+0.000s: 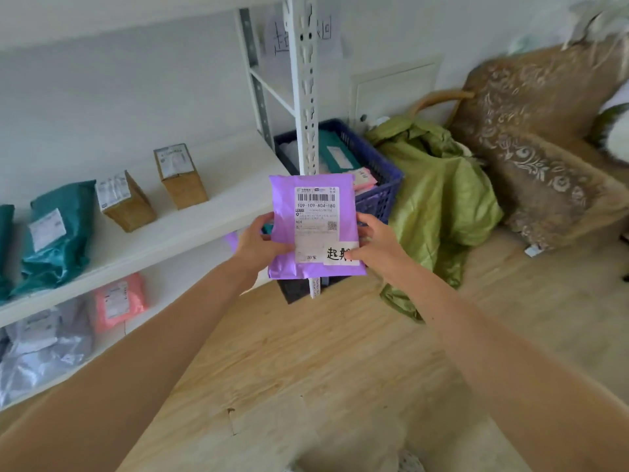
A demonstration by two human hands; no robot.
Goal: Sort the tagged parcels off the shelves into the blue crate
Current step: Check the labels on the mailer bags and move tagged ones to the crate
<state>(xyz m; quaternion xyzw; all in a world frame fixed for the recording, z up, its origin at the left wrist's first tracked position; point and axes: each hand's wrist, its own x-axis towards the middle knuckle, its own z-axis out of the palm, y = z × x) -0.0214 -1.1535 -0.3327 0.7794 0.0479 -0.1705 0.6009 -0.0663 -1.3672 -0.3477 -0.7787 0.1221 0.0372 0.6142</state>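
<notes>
Left hand (pixel 259 240) and right hand (pixel 373 245) grasp a tagged purple parcel (pixel 313 226); blue crate (pixel 377 180) already holds several; more parcels wait on shelves (pixel 177 229).

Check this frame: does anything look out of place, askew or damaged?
One thing: a green cloth lies crumpled on the floor between the blue crate and the sofa, spilling across the boards. The purple parcel, held by the left hand and right hand, looks intact, its label flat.
</notes>
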